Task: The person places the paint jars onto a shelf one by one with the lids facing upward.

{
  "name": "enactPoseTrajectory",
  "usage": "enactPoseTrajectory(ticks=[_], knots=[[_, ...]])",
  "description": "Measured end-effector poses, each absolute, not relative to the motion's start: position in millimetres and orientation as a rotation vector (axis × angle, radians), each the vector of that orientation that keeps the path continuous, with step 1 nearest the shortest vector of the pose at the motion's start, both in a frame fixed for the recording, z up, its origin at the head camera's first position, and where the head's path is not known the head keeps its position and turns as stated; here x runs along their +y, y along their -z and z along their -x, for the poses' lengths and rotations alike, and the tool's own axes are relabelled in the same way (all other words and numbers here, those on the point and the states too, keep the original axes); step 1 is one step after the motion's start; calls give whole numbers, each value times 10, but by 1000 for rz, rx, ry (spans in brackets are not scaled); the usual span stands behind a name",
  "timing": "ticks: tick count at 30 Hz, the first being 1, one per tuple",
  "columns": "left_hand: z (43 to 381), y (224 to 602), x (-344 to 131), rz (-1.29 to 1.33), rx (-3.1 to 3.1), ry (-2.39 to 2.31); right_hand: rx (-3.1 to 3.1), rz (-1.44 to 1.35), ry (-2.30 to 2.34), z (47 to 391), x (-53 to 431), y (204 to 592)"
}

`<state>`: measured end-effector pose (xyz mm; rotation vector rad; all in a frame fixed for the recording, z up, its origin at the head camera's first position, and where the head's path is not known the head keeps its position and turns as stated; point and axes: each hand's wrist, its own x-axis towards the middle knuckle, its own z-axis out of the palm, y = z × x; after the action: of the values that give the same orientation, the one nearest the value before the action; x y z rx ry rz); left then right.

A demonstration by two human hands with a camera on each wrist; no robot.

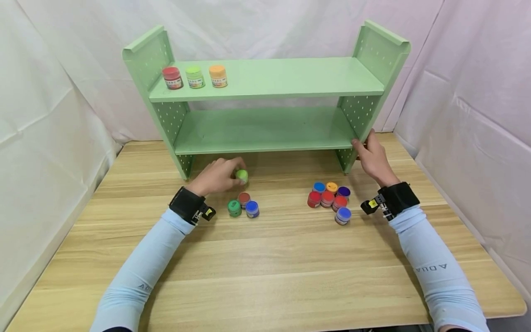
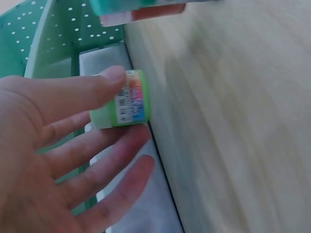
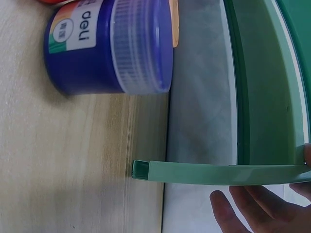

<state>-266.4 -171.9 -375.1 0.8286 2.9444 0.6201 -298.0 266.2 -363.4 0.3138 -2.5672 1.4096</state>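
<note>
My left hand (image 1: 216, 177) pinches a small light green paint jar (image 1: 242, 175) between thumb and fingers, just in front of the green shelf unit (image 1: 265, 131). The left wrist view shows the jar's printed label (image 2: 130, 103) facing outward. Near that hand stand a dark green jar (image 1: 234, 208), a brownish-red jar (image 1: 244, 198) and a blue jar (image 1: 252, 209). My right hand (image 1: 375, 161) grips the unit's right side panel (image 3: 218, 174), thumb on the inner side and fingers on the outer. On the upper shelf sit a red jar (image 1: 172, 78), a light green jar (image 1: 195, 77) and an orange jar (image 1: 218, 76).
Several jars cluster on the right of the table (image 1: 265, 276), among them a purple jar (image 1: 343, 192), an orange-yellow jar (image 1: 331, 186) and a blue-lidded jar (image 1: 342, 216). White cloth (image 1: 50, 115) hangs behind and along both sides.
</note>
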Motion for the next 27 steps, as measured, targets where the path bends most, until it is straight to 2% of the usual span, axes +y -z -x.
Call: enactPoseTrajectory(ticks=[16,27], knots=[[2554,3515,-1644,-994,3117,-931,-2575,-327,-1441,2750,2518,3392],[2479,3309,-1589,-1118,3206,-1139,-2580,-319,-1435,2795,2553,3431]])
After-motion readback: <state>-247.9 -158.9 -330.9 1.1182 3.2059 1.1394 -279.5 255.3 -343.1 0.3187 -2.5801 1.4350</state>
